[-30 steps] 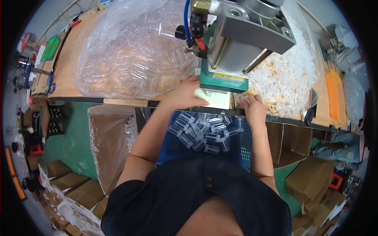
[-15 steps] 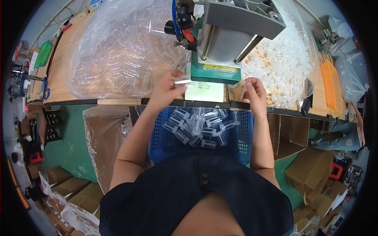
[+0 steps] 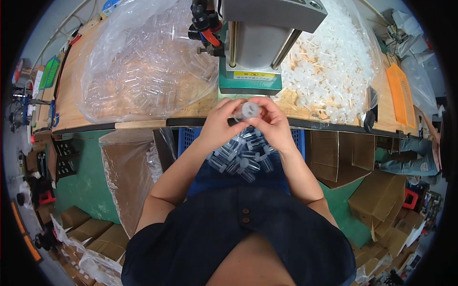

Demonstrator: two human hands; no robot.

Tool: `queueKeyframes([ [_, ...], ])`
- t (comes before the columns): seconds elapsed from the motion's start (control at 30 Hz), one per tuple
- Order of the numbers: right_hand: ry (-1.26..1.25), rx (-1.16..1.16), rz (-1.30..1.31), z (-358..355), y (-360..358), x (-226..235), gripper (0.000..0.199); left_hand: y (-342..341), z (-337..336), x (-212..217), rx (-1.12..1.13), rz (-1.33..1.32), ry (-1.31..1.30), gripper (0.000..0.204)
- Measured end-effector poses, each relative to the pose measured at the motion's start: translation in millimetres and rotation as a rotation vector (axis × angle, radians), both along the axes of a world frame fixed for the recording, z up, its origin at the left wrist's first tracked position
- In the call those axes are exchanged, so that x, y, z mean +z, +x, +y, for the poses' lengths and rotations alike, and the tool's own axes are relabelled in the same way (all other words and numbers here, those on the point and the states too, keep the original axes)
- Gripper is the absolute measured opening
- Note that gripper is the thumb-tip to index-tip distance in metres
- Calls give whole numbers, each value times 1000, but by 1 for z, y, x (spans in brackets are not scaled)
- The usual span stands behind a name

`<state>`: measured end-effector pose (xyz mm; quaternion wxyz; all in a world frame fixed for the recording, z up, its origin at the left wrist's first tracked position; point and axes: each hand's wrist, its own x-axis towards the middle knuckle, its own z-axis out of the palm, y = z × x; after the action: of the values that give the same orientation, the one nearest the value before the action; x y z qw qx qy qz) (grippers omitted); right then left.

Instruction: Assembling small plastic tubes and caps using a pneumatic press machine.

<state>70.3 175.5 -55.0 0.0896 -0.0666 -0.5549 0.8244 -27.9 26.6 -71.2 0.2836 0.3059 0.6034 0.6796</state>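
Observation:
In front of the press, my left hand (image 3: 220,125) and my right hand (image 3: 274,125) meet over the bench's near edge. The left fingers are closed round a clear plastic tube, mostly hidden by the hand. Pinched in the right fingers is a translucent round plastic cap (image 3: 250,110), held at the end of the tube. How far the cap sits in the tube cannot be made out. Below both hands, several clear tubes with caps (image 3: 241,155) lie piled in a blue plastic basket (image 3: 299,143).
A press with a green head (image 3: 250,86) stands just beyond my hands. To its left, a plastic bag of clear tubes (image 3: 152,71) spreads over the wooden bench; to its right lies a heap of whitish caps (image 3: 324,71). An orange tray (image 3: 400,95) lies far right. Cardboard boxes (image 3: 377,198) stand below.
Both hands have come together in front of the press, the left moving right with the tube and the right moving left with the cap. The view has shifted slightly.

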Motion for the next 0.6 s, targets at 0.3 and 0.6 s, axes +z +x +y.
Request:
queueKeyframes([
  [0.3, 1008, -429, -214, 45, -1, -10, 26, -31, 19, -25, 279, 739, -501, 45],
  [0.6, 1372, -381, -524, 78, -14, -38, 24, -50, -8, 7, 10, 887, -629, 43],
])
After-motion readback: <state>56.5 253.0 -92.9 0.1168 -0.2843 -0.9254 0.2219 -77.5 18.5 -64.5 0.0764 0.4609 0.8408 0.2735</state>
